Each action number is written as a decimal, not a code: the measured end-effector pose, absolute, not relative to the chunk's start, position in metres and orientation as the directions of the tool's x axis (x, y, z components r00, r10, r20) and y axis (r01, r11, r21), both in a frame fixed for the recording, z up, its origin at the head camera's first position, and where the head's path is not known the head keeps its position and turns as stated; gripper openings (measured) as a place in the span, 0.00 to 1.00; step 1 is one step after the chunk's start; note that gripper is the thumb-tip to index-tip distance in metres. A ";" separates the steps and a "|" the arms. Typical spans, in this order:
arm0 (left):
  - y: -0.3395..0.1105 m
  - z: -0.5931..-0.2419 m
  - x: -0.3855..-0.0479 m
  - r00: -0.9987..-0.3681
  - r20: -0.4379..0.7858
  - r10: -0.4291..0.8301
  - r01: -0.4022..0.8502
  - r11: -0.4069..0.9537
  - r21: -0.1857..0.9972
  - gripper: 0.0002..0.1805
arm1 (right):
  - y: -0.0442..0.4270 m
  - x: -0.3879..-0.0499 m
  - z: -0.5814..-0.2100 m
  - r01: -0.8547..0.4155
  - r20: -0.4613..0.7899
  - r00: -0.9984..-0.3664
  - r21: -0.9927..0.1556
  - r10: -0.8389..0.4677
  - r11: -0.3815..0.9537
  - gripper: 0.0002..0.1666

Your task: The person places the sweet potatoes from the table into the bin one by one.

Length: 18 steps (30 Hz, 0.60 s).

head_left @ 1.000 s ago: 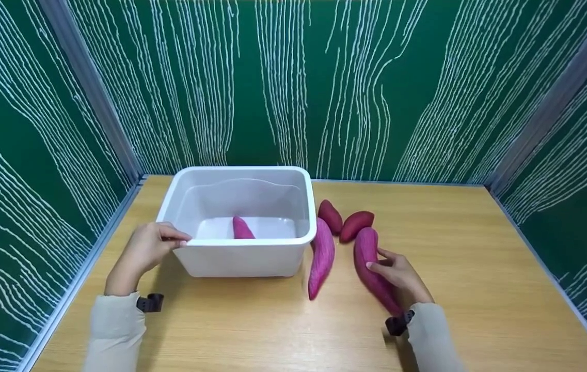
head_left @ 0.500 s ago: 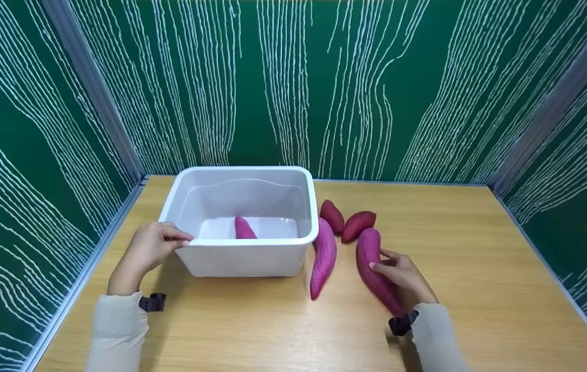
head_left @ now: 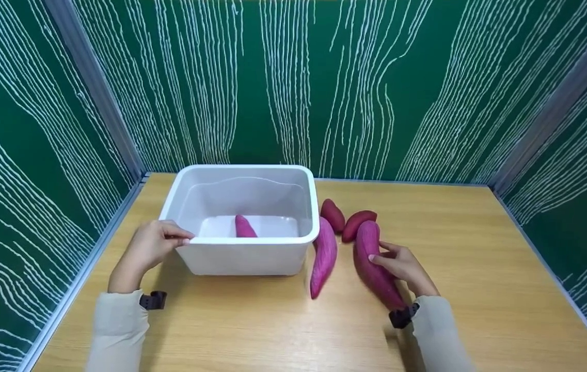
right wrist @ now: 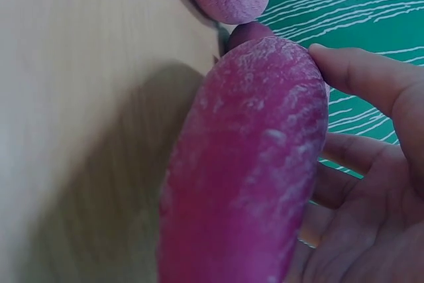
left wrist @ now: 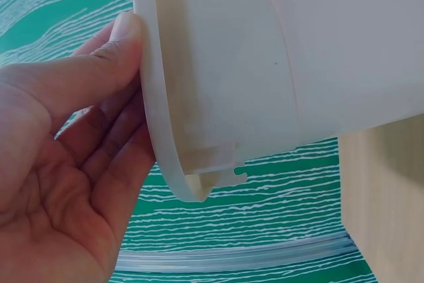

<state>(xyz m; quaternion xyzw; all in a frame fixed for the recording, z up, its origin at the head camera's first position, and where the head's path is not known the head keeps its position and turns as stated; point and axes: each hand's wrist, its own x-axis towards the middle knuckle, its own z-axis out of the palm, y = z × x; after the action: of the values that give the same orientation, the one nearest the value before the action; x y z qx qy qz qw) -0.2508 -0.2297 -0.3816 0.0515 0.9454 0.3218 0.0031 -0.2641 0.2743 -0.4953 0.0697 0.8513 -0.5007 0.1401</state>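
My left hand (head_left: 149, 246) pinches the near left corner of a white plastic bin (head_left: 247, 258) by its rim, thumb on one side and fingers on the other in the left wrist view. Inside the bin lies a pink-purple sweet potato (head_left: 244, 227), its lower part hidden by the front wall. My right hand (head_left: 402, 266) holds a long purple sweet potato (head_left: 373, 263) between thumb and fingers; its shadow falls on the table in the right wrist view, and it looks slightly raised. Another long sweet potato (head_left: 325, 261) lies against the bin's right side.
Two smaller, darker sweet potatoes (head_left: 332, 216) lie behind the long ones, right of the bin. Green panels (head_left: 252, 103) with white wavy lines stand round the wooden table (head_left: 252, 325) on three sides. Each wrist wears a small black camera (head_left: 154, 300).
My right hand and the long sweet potato in it have risen slightly, its far end moving toward the smaller ones. The left hand keeps its hold on the bin.
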 end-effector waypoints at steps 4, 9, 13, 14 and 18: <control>-0.230 -0.383 -0.250 -0.993 0.050 0.105 0.114 0.793 0.598 0.09 | 0.272 -0.267 -0.487 0.240 -0.295 -0.955 -0.837 -0.036 0.492 0.46; -0.231 -0.383 -0.250 -0.993 0.053 0.104 0.115 0.795 0.595 0.09 | 0.271 -0.271 -0.478 0.210 -0.268 -0.962 -0.834 -0.042 0.510 0.45; -0.230 -0.381 -0.250 -0.995 0.028 0.099 0.096 0.793 0.601 0.10 | 0.270 -0.274 -0.474 0.194 -0.261 -0.963 -0.839 -0.062 0.509 0.45; -0.230 -0.381 -0.250 -0.995 0.026 0.100 0.096 0.794 0.601 0.10 | 0.270 -0.275 -0.474 0.192 -0.259 -0.964 -0.843 -0.066 0.503 0.45; -0.230 -0.381 -0.250 -0.995 0.024 0.099 0.093 0.790 0.606 0.10 | 0.269 -0.278 -0.469 0.190 -0.258 -0.963 -0.849 -0.073 0.493 0.46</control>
<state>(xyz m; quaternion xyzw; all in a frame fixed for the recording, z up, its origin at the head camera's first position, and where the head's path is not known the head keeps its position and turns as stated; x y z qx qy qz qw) -0.2502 -0.2295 -0.3806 0.0507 0.9460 0.3202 0.0043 -0.2776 0.2685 -0.4692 0.0342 0.8540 -0.5024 0.1308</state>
